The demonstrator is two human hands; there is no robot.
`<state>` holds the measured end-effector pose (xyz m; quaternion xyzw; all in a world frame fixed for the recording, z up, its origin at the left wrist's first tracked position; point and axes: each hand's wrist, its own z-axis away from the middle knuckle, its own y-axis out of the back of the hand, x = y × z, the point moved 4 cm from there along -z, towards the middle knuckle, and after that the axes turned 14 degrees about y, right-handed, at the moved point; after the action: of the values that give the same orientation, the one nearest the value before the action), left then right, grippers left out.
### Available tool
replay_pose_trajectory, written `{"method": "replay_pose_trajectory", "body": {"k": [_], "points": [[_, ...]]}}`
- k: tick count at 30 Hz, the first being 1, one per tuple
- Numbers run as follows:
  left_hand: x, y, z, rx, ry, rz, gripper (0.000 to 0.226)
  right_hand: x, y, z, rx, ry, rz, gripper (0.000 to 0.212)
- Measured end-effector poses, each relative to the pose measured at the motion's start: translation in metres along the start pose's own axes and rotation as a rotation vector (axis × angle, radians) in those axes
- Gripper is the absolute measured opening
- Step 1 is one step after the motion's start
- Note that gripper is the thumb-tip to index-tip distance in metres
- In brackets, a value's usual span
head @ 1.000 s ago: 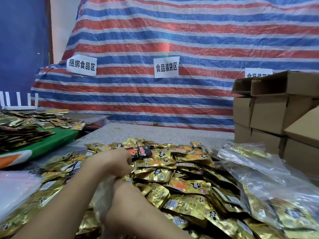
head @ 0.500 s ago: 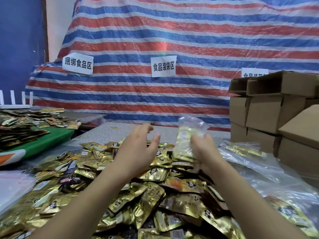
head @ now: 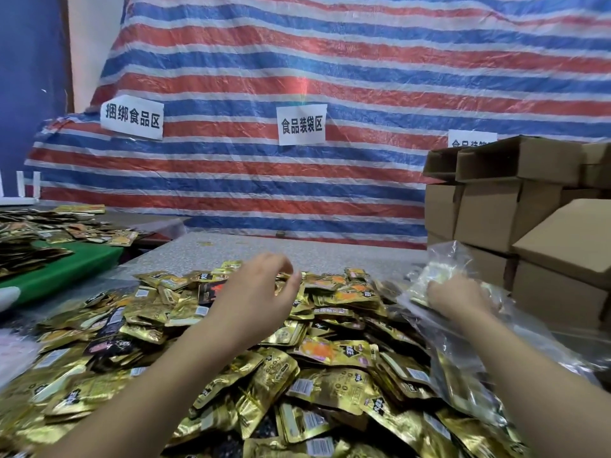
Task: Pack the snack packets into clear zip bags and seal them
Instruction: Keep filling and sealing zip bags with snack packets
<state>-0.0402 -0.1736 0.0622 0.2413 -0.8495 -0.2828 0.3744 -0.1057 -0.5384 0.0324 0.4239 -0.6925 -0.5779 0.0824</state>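
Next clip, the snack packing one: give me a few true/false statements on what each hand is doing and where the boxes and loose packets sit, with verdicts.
1. The right hand grips a filled clear zip bag. True.
2. The left hand holds a snack packet. False: it is empty, fingers loosely spread above the pile of gold packets.
3. Cardboard boxes are stacked on the person's right. True.
4. The zip bag is being set on the green surface. False: it is at the right, near the boxes; the green surface lies far left.
5. The tarp behind the table is plain blue. False: it is striped red, blue and white.
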Motion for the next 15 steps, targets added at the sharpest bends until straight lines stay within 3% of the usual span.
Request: {"method": "replay_pose_trajectory", "body": {"k": [6, 8, 11, 13, 15], "points": [[0.000, -0.002, 0.001, -0.030, 0.009, -0.013, 0.031, -0.002, 0.007, -0.003, 0.133, 0.014, 0.031, 0.086], [0.000, -0.001, 0.000, -0.019, 0.012, -0.009, 0.031, -0.008, 0.018, 0.003, 0.295, 0.073, 0.069, 0.079], [0.000, 0.000, 0.000, -0.013, 0.008, -0.009, 0.032, -0.025, 0.028, 0.013, 0.544, 0.367, 0.222, 0.049], [0.000, 0.000, 0.000, -0.018, 0.004, -0.017, 0.033, -0.034, 0.023, 0.018, 0.502, 0.565, 0.263, 0.043], [0.001, 0.000, 0.000, -0.021, 0.001, -0.022, 0.034, -0.039, 0.013, 0.019, 0.326, 0.618, 0.316, 0.051]]}}
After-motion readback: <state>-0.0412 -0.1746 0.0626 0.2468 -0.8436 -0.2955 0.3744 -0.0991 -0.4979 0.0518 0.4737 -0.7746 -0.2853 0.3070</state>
